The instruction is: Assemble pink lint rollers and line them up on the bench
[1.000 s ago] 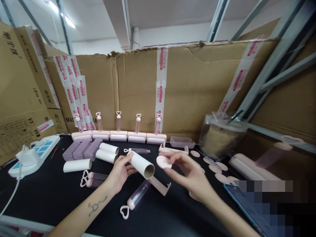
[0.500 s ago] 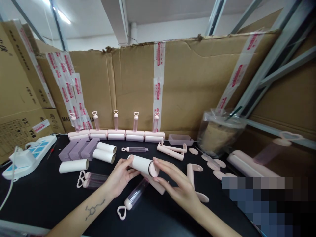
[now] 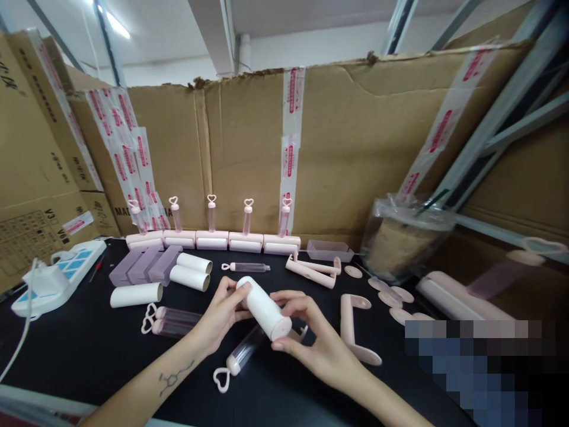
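Observation:
Between my hands is a white lint roll point(image 3: 263, 305), tilted with its near end low and to the right. A round pink end cap point(image 3: 281, 328) sits flush on that near end. My left hand point(image 3: 222, 314) pinches the far end between thumb and fingers. My right hand point(image 3: 313, 329) grips around the capped end, thumb under the cap and fingers behind. Below the roll lies a clear handle point(image 3: 244, 356) with a pink heart-shaped loop. Part of a pink frame behind the roll is mostly hidden by my right hand.
Assembled rollers point(image 3: 212, 239) with upright handles line the back. Purple covers point(image 3: 151, 267) and white rolls point(image 3: 136, 295) lie left. To the right are a pink bracket point(image 3: 349, 320), pink discs point(image 3: 400, 316) and a bagged drink cup point(image 3: 395, 243). A power strip point(image 3: 66, 276) stands far left.
The roll has tipped, its capped end swinging downward. The dark gap beside the cap no longer shows. My right hand's fingers have curled behind the roll, and the view has shifted slightly.

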The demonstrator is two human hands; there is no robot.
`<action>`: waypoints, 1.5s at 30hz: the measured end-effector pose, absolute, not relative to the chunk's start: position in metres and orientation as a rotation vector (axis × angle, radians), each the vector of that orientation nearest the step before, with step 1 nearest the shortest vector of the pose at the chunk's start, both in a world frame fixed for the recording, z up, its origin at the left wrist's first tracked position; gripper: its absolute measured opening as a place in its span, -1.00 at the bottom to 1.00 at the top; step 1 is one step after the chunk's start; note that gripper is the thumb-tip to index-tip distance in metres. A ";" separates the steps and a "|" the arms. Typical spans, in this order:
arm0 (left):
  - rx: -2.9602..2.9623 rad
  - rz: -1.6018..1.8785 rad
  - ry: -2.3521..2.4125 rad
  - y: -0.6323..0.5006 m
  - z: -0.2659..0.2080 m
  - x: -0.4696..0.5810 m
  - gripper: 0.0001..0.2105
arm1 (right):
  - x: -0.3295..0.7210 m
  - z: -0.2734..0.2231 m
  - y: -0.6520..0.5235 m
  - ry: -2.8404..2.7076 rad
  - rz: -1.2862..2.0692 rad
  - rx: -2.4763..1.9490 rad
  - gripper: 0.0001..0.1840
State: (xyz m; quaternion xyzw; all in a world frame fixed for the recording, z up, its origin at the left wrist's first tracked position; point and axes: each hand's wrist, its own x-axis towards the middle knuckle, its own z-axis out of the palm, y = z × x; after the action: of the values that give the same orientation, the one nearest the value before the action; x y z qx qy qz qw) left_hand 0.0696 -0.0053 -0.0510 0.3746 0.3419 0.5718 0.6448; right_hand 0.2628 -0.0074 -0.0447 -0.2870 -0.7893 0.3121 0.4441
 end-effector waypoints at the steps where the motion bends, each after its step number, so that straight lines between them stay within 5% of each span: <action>1: 0.875 1.285 0.775 -0.006 -0.051 0.070 -0.71 | 0.263 -0.044 -0.008 -1.946 0.840 -0.721 -0.62; 6: 0.893 1.237 0.731 -0.009 -0.052 0.073 -0.68 | 0.264 -0.042 -0.006 -1.961 1.046 -0.717 -0.30; 10: 0.910 1.252 0.713 -0.011 -0.048 0.075 -0.69 | 0.266 -0.039 -0.006 -2.021 1.114 -0.645 -0.52; 17: 0.840 1.514 0.707 -0.006 -0.044 0.077 -0.73 | 0.266 -0.040 -0.008 -2.021 0.861 -0.694 -0.59; 24: 0.938 1.485 0.709 -0.005 -0.041 0.072 -0.80 | 0.264 -0.047 0.002 -1.532 1.227 -0.740 -0.60; 30: 1.200 1.424 0.929 0.002 -0.047 0.065 -0.53 | 0.271 -0.040 0.013 -1.106 1.494 -0.678 -0.76; 35: 1.799 1.138 1.376 0.001 -0.066 0.068 -0.30 | 0.275 -0.036 0.013 -1.126 1.386 -0.676 -0.70; 45: 1.469 1.241 0.999 -0.005 -0.060 0.077 -0.33 | 0.279 -0.028 0.013 -1.146 1.156 -0.737 -0.72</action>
State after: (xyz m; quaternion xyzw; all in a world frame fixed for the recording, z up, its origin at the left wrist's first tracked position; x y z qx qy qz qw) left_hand 0.0774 -0.0052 -0.0598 0.5990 0.4075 0.5059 0.4682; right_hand 0.2792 0.0125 -0.0282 -0.3213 -0.4997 0.5040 0.6269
